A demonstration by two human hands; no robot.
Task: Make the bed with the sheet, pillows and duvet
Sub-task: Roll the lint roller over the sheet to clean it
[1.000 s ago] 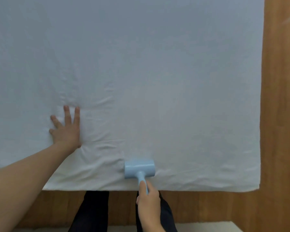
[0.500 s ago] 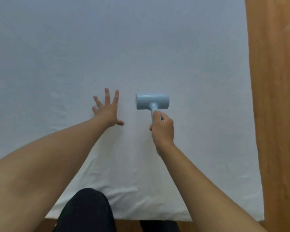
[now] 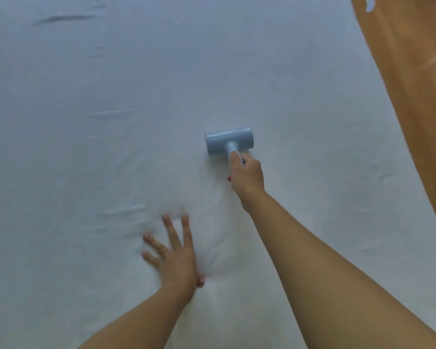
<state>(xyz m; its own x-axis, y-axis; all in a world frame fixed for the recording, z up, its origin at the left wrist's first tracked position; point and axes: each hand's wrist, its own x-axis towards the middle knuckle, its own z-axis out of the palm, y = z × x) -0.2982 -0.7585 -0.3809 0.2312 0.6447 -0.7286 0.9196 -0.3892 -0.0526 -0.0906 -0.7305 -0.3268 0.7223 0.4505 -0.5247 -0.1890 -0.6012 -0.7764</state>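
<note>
The right hand (image 3: 247,176) grips the roller (image 3: 229,140) mid-frame on the creased sheet (image 3: 86,96), the left hand (image 3: 176,258) presses flat with fingers spread at lower centre, and wooden floor (image 3: 413,96) borders the right edge.

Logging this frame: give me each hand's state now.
Left hand: open, fingers spread, pressing flat on the sheet.
Right hand: closed around the handle of the blue roller.

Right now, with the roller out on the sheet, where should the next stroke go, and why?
Probably sweep the blue roller, gripped by the right hand, leftward toward the creases that show in the sheet. The left hand lies flat with fingers spread, pinning the fabric nearer the body, so it should stay taut.
</note>
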